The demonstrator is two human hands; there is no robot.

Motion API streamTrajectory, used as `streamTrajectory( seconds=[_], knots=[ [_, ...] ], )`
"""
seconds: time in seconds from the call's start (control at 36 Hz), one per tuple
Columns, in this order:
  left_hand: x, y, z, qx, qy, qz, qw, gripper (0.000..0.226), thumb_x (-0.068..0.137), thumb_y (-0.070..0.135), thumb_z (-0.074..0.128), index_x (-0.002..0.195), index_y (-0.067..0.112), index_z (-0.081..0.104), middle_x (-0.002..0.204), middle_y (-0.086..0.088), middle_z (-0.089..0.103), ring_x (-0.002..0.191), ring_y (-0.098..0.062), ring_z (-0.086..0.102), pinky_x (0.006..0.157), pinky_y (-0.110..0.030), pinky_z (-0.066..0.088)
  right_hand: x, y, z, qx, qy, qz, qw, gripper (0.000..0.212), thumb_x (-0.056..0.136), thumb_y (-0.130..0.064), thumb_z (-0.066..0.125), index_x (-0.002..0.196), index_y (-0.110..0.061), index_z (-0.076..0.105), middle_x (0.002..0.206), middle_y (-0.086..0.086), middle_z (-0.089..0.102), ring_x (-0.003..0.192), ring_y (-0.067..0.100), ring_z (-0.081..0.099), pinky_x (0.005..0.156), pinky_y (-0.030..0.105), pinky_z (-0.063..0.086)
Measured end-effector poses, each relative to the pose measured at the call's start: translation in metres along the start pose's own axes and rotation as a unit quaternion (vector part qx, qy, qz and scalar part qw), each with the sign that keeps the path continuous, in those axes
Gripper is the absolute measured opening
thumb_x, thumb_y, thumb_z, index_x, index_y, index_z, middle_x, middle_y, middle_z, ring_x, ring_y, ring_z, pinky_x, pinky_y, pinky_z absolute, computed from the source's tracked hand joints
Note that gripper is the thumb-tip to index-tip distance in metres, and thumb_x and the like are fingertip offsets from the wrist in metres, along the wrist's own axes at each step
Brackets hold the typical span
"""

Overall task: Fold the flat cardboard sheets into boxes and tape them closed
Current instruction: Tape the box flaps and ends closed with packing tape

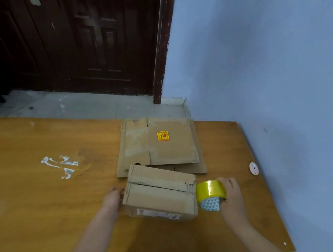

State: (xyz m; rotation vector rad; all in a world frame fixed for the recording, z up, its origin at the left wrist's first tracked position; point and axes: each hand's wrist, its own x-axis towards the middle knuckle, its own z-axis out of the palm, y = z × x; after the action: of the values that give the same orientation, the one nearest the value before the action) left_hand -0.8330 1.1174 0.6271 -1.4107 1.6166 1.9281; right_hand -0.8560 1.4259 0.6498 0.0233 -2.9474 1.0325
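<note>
A folded cardboard box (161,194) stands on the wooden table (43,210) near its front right, top flaps closed with a seam between them. My left hand (112,198) holds the box's left end, fingers curled against it. My right hand (231,194) grips a roll of yellow tape (210,193) pressed against the box's right end. Behind the box lies a stack of flat cardboard sheets (160,146), the top one bearing a small yellow and red sticker.
A small white round object (253,168) lies near the table's right edge. White torn residue (61,165) marks the tabletop at left. A blue wall runs along the right, and a dark wooden door (82,41) stands beyond the far edge.
</note>
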Motion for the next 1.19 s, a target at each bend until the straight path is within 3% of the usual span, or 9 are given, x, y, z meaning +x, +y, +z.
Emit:
streamTrajectory(
  seconds=[0.11,0.22,0.36,0.5,0.61,0.75,0.92,1.03,1.19],
  knots=[
    [-0.010,0.020,-0.030,0.117,0.136,0.110,0.978,0.037,0.101,0.022,0.033,0.119,0.004,0.060,0.109,-0.015,0.058,0.091,-0.032,0.052,0.075,-0.037,0.040,-0.003,-0.022,0.015,0.041,-0.014,-0.015,0.999,0.055,0.070,0.019,0.051,0.116,-0.012,0.056,0.106,0.004,0.045,0.097,0.016,0.047,0.066,0.011,0.036],
    [-0.045,0.031,-0.018,0.278,0.215,0.331,0.876,0.043,0.100,0.031,0.035,0.132,0.005,0.048,0.134,-0.015,0.049,0.124,-0.031,0.043,0.101,-0.043,0.037,-0.007,-0.044,0.026,0.096,-0.020,-0.030,0.995,0.046,0.070,0.003,0.049,0.112,-0.017,0.055,0.105,0.003,0.044,0.095,0.015,0.046,0.067,0.010,0.035],
    [-0.064,0.013,0.046,0.475,0.122,0.423,0.762,0.055,0.102,0.041,0.020,0.150,0.016,0.017,0.158,0.003,0.011,0.146,-0.015,0.001,0.118,-0.032,0.000,-0.008,-0.057,0.040,0.131,-0.042,-0.051,0.989,0.060,0.064,0.016,0.061,0.106,-0.027,0.054,0.105,0.001,0.045,0.100,0.015,0.045,0.077,0.011,0.035],
    [-0.044,-0.015,0.060,0.587,0.098,0.415,0.689,0.077,0.084,0.053,-0.011,0.149,0.028,0.021,0.157,0.010,0.016,0.146,-0.015,-0.002,0.116,-0.038,-0.007,-0.015,-0.042,0.043,0.126,-0.134,-0.088,0.979,0.056,0.069,-0.005,0.073,0.112,-0.033,0.050,0.112,-0.003,0.049,0.108,0.011,0.047,0.089,0.023,0.041],
    [-0.042,-0.012,0.058,0.579,0.088,0.425,0.690,0.074,0.085,0.057,-0.005,0.146,0.031,0.028,0.155,0.012,0.022,0.145,-0.011,0.001,0.118,-0.036,-0.005,-0.019,-0.021,0.037,0.109,-0.225,-0.084,0.965,0.052,0.077,-0.033,0.071,0.121,-0.036,0.044,0.123,-0.005,0.051,0.115,0.011,0.049,0.096,0.025,0.043],
    [-0.042,-0.014,0.057,0.560,0.092,0.435,0.699,0.072,0.086,0.059,0.000,0.142,0.033,0.037,0.152,0.013,0.029,0.144,-0.009,0.007,0.118,-0.034,-0.001,-0.001,-0.013,0.034,0.001,-0.303,-0.130,0.944,0.072,0.085,-0.033,0.066,0.145,-0.020,0.029,0.147,-0.003,0.037,0.136,0.012,0.033,0.106,0.019,0.026],
    [-0.037,-0.014,0.060,0.546,0.103,0.438,0.706,0.067,0.088,0.059,0.007,0.134,0.030,0.045,0.149,0.012,0.034,0.143,-0.010,0.013,0.117,-0.033,0.002,0.004,-0.006,0.037,-0.147,-0.218,-0.275,0.925,0.090,0.047,-0.040,0.090,0.126,-0.022,0.050,0.089,-0.003,0.066,0.079,0.015,0.065,0.064,0.021,0.050],
    [-0.038,-0.015,0.060,0.544,0.107,0.437,0.708,0.067,0.087,0.060,0.008,0.133,0.030,0.046,0.148,0.012,0.035,0.143,-0.010,0.013,0.116,-0.032,0.001,0.001,-0.007,0.040,-0.217,-0.289,-0.247,0.899,0.072,0.087,-0.034,0.062,0.147,-0.024,0.024,0.133,0.004,0.050,0.125,0.023,0.044,0.101,0.037,0.034],
    [-0.036,-0.016,0.059,0.555,0.112,0.433,0.702,0.064,0.089,0.061,0.009,0.134,0.033,0.044,0.149,0.015,0.033,0.143,-0.007,0.012,0.114,-0.028,-0.002,0.013,0.005,0.025,-0.135,-0.351,-0.216,0.901,0.069,0.083,-0.044,0.063,0.142,-0.031,0.030,0.137,-0.007,0.046,0.128,0.016,0.040,0.101,0.037,0.027]
  ],
)
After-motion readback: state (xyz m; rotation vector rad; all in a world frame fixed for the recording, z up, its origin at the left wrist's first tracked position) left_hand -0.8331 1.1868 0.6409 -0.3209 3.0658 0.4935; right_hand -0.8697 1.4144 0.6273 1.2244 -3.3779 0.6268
